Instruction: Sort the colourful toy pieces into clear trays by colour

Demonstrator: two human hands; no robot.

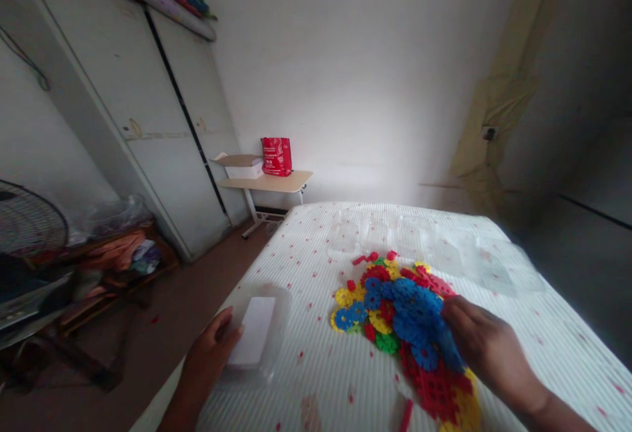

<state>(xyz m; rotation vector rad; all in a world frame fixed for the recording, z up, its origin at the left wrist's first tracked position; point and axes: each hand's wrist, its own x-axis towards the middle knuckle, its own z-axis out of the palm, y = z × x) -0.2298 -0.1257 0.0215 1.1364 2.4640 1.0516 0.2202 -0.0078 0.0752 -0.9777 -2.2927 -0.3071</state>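
Note:
My left hand point(210, 353) holds the left edge of a clear plastic container point(280, 313), its thumb close to a white rectangular slab point(253, 333) lying in it. My right hand point(486, 346) is curled at the right side of a mixed heap of plastic building pieces, fingers closed against blue notched discs point(415, 310); the fingertips are partly hidden and blurred. Around the blue ones lie yellow discs point(345, 297), green pieces point(386, 342) and red pieces point(434, 389). A red stick point(406, 413) lies apart at the near side.
Several clear plastic trays point(409, 234) stand in a row behind the heap on the white dotted bed cover point(306, 254). Beyond the bed, a small table point(276, 182) bears a box point(244, 167) and a red bag point(277, 157). A fan point(29, 221) stands at left.

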